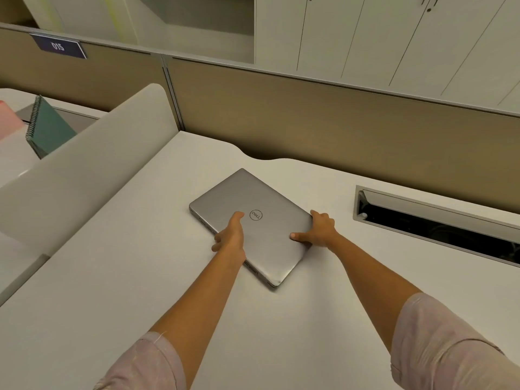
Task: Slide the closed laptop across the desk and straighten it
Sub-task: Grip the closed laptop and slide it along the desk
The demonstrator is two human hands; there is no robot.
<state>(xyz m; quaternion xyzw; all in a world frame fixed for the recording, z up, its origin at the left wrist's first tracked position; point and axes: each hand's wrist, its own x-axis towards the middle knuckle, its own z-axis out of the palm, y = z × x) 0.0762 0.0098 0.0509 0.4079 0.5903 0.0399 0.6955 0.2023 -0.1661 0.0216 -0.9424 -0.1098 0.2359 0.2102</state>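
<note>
A closed silver laptop [239,198] with a round logo lies flat on the white desk [140,263], turned at a slant to the desk's edges. My left hand [231,236] holds its near-left long edge, thumb on the lid beside the logo and fingers curled over the side. My right hand [320,229] grips the right edge near the corner, thumb flat on the lid and fingers wrapped around the rim. Both arms stretch forward from the bottom of the view.
A tan partition wall [309,114] runs along the desk's far side. A long cable slot [439,220] opens in the desk at right. A white curved divider [84,170] stands at left, with a green spiral notebook [47,128] behind it.
</note>
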